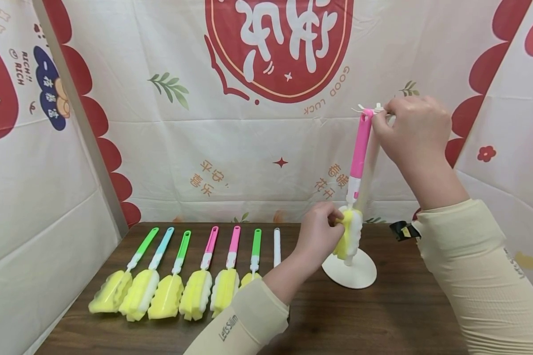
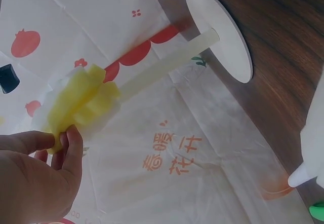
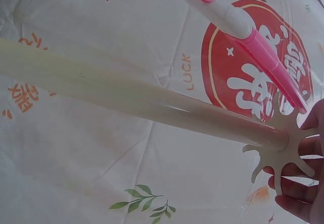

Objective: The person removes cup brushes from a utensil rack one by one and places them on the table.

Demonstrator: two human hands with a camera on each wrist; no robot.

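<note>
A pink-handled sponge brush [image 1: 360, 153] stands nearly upright against a cream stand's pole [image 3: 131, 95]. My right hand [image 1: 408, 129] pinches the handle's top end at the stand's spoked top piece [image 3: 281, 152]. My left hand [image 1: 318, 235] grips the brush's yellow sponge head [image 1: 349, 231] just above the stand's round base [image 1: 355, 272]. In the left wrist view my fingers [image 2: 61, 150] hold the sponge head [image 2: 81, 102] beside the pole [image 2: 167, 64]. The pink handle [image 3: 263, 57] runs up to my right fingers in the right wrist view.
Several sponge brushes [image 1: 169, 276] with green, blue, pink and white handles lie side by side on the dark wooden table [image 1: 373, 315]. A small black and yellow object [image 1: 401, 230] sits at the table's back right. Printed cloth walls [image 1: 266, 148] close in the back and sides.
</note>
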